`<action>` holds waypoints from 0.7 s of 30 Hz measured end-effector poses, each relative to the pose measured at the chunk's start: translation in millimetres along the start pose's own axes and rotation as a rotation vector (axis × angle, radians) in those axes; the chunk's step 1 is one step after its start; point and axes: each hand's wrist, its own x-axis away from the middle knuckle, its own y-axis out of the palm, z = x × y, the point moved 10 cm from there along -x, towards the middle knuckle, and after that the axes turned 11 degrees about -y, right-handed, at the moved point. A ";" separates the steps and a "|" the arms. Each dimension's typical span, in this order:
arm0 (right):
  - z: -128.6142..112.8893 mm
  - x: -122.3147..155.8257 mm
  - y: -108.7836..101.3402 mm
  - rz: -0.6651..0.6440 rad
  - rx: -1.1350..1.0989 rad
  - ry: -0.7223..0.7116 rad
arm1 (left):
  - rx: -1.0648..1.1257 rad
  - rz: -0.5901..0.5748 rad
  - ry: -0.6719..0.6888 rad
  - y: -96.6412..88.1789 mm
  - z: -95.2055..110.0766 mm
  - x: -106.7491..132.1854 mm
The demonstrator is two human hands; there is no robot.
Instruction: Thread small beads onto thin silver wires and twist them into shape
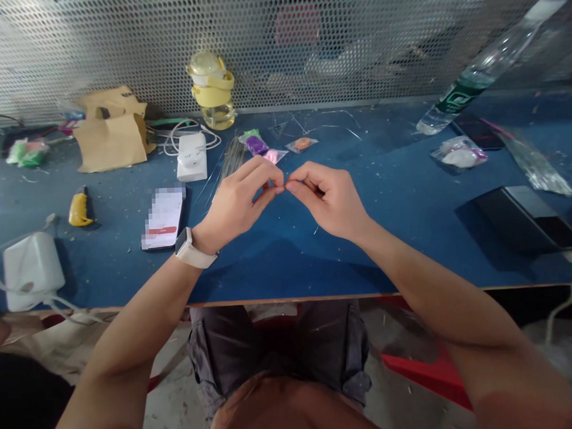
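Note:
My left hand [248, 194] and my right hand [330, 197] meet fingertip to fingertip above the middle of the blue table [278, 265]. Each pinches thumb against forefinger. Whatever lies between the fingertips is too small to make out. Just behind my left hand are thin wires [232, 157] in a bundle, a purple packet [255, 145] and a pink packet [273, 156]. An orange lump in a clear bag [302, 144] lies beyond both hands.
A phone [164, 215], a white charger [191, 156] and a yellow-lidded bottle [212, 89] stand left. Rightward are a tilted water bottle [464, 95], a bagged white lump [459, 153], more wires [537, 162] and a dark device [525, 218]. A perforated metal screen [262, 59] rises behind.

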 end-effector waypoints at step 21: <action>-17.2 2.4 -5.6 0.023 0.279 -0.193 | 0.115 -0.048 -0.161 2.2 -13.8 -1.9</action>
